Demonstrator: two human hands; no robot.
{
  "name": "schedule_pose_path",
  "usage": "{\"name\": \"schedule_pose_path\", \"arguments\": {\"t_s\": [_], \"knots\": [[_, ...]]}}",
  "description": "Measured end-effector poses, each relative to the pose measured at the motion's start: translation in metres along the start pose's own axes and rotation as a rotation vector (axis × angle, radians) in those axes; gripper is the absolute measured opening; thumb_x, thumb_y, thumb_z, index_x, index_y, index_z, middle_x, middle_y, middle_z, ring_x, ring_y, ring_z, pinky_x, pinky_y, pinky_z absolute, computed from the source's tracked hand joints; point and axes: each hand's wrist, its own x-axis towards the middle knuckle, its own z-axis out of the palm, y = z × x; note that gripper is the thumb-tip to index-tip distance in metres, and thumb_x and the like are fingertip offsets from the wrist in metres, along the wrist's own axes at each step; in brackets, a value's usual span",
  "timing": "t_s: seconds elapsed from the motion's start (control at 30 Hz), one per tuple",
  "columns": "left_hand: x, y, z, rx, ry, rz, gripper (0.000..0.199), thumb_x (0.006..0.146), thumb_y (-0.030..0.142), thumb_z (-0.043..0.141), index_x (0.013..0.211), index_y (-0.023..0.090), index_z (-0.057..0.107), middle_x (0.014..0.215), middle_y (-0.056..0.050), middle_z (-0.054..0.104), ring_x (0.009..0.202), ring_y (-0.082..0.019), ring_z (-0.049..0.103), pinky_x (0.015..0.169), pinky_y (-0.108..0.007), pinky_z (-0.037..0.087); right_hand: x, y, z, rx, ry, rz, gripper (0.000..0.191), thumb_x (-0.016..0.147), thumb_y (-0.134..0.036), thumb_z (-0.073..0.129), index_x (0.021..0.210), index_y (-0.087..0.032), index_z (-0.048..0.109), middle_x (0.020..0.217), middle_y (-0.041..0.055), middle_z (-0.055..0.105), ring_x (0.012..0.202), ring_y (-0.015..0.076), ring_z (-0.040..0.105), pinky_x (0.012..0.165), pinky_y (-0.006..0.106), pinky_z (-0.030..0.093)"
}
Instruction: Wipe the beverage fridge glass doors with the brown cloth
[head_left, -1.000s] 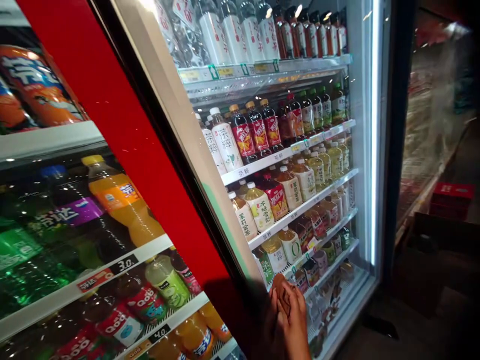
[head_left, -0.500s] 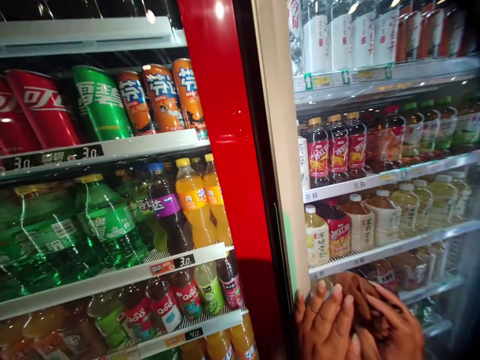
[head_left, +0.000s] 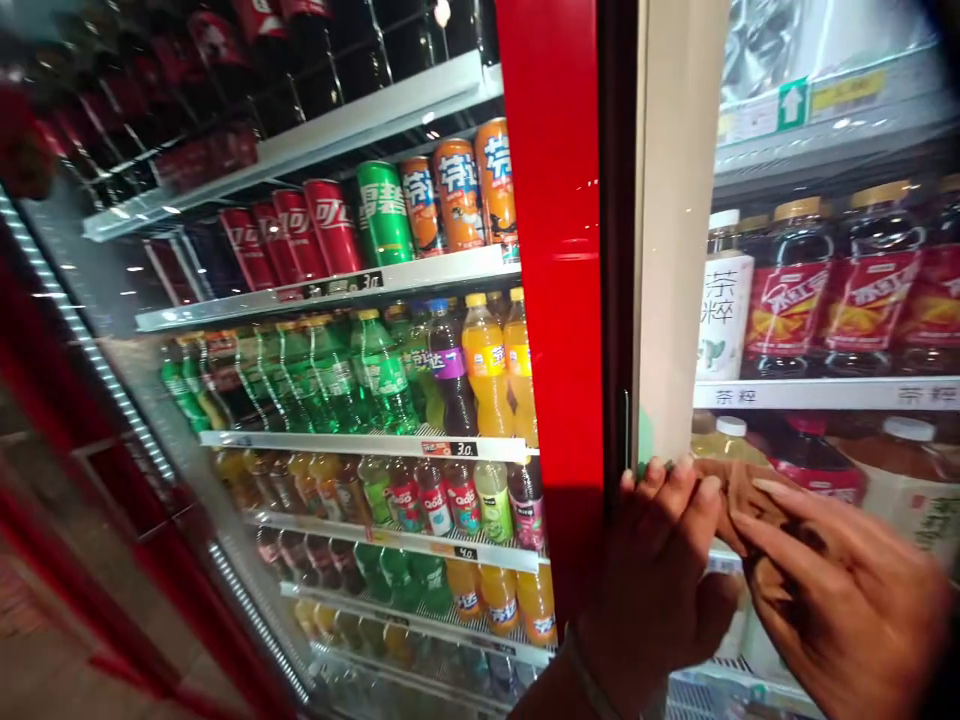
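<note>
My left hand (head_left: 654, 570), with a band at the wrist, is at the lower middle. Its bent, slightly spread fingertips rest against the beige door frame (head_left: 671, 250) and the glass beside it. To its right, my right hand (head_left: 862, 575) reaches to the glass with fingers extended. Brown, finger-like shapes between the hands look like their reflection in the glass. I see no object in either hand. Behind the glass are red-labelled bottles (head_left: 795, 300) and a white bottle (head_left: 726, 310).
On the left, a red-framed cooler (head_left: 559, 300) has shelves of red cans (head_left: 332, 230), a green can (head_left: 384, 215), orange cans (head_left: 459, 195), green bottles (head_left: 384, 370) and orange bottles (head_left: 486, 355). A lit strip (head_left: 97, 340) runs along its left side.
The view has swung left, showing more of the red cooler. The right-hand shelves look larger and nearer. Both hands appear higher in view, with more of the left wrist and right hand visible.
</note>
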Motion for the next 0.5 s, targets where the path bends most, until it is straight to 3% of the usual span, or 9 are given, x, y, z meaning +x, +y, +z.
{"name": "schedule_pose_path", "arguments": {"t_s": [0.07,0.17,0.23,0.3,0.4,0.5], "knots": [[0.0,0.003,0.006,0.025,-0.026,-0.024,0.068,0.108,0.042,0.034,0.167,0.011,0.017,0.173,-0.013,0.028,0.163,-0.026,0.018,0.135,-0.049,0.017,-0.023,0.007,0.003,0.002,-0.028,-0.099,0.04,0.085,-0.011,0.073,0.119,-0.032,0.07,0.139,0.0082,0.067,0.142,0.0369,0.054,0.118,0.059,0.046],[0.002,0.004,0.008,0.06,-0.054,-0.046,0.067,0.108,0.044,0.032,0.166,0.013,0.023,0.174,-0.011,0.025,0.163,-0.027,0.017,0.134,-0.051,0.018,-0.041,0.004,0.012,0.04,-0.082,-0.295,0.031,0.091,-0.008,0.06,0.111,-0.029,0.072,0.118,0.005,0.078,0.157,0.022,0.034,0.134,0.046,0.026],[0.011,0.002,0.003,0.102,-0.036,-0.041,0.065,0.107,0.044,0.033,0.165,0.015,0.027,0.174,-0.009,0.023,0.163,-0.027,0.017,0.134,-0.05,0.019,-0.026,-0.001,0.019,0.082,-0.043,-0.294,0.028,0.095,-0.007,0.054,0.106,-0.025,0.071,0.115,0.0042,0.079,0.157,0.0178,0.032,0.135,0.043,0.022],[0.027,0.0,-0.004,0.171,0.038,-0.024,0.065,0.107,0.042,0.035,0.165,0.015,0.028,0.174,-0.008,0.022,0.163,-0.027,0.015,0.134,-0.048,0.02,0.007,-0.001,0.021,0.096,0.035,-0.258,0.028,0.096,-0.006,0.051,0.102,-0.024,0.071,0.124,0.0027,0.078,0.154,0.0182,0.038,0.134,0.045,0.025],[0.058,-0.005,-0.007,0.267,0.215,0.03,0.062,0.106,0.034,0.033,0.166,0.016,0.027,0.172,-0.006,0.027,0.162,-0.025,0.018,0.134,-0.044,0.019,0.049,0.011,0.015,-0.016,0.126,-0.321,0.037,0.094,-0.011,0.052,0.108,-0.037,0.074,0.142,-0.0043,0.068,0.152,0.0193,0.041,0.131,0.049,0.033],[0.078,-0.009,-0.001,0.328,0.406,0.09,0.059,0.108,0.037,0.029,0.164,0.018,0.033,0.166,-0.006,0.041,0.159,-0.022,0.029,0.134,-0.039,0.019,0.053,0.027,0.007,-0.194,0.149,-0.313,0.048,0.089,-0.018,0.058,0.126,-0.045,0.071,0.148,-0.0028,0.062,0.155,0.0256,0.037,0.129,0.059,0.033]]}}
